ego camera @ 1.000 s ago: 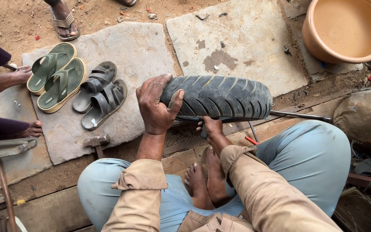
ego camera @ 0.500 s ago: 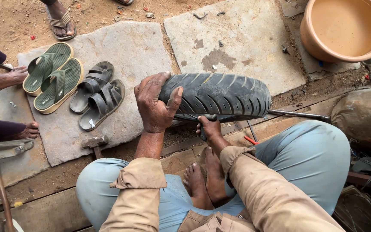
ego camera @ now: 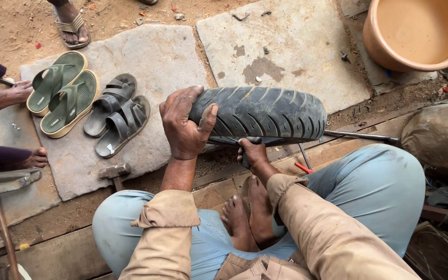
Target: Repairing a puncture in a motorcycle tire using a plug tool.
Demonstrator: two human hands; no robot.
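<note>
The left hand [ego camera: 185, 124] is clamped over the left end of the tyre [ego camera: 265, 114], palm on the tread, thumb pressed against the near side and fingers curled over the top. The right hand [ego camera: 252, 153] is closed under the tyre's lower edge, gripping at its bead; whether it also holds a tool there cannot be told. The tyre stands on edge, tread up, above the strip of dirt between the stone slabs and the wooden plank [ego camera: 219, 189] on which the person's bare feet [ego camera: 247, 212] rest.

A thin metal rod [ego camera: 361, 136] runs out from behind the tyre's right end toward the right. A small red-handled tool [ego camera: 303, 167] lies on the plank just below the tyre. A hammer [ego camera: 114, 172] lies at the near edge of the left slab [ego camera: 167, 57], just left of the left forearm.

On that slab, a pair of dark sandals [ego camera: 117, 116] lies near its middle, and a pair of green flip-flops [ego camera: 63, 96] sits near its left edge. Another person's hand [ego camera: 17, 92] touches the flip-flops from the left, with that person's foot [ego camera: 35, 157] at the slab's left edge below. A third person's sandalled foot [ego camera: 71, 23] stands on the dirt beyond the slab's far edge.

The right slab [ego camera: 296, 46] lies beyond the tyre; a large tan basin [ego camera: 372, 41] stands past its right edge, in the far right corner.
</note>
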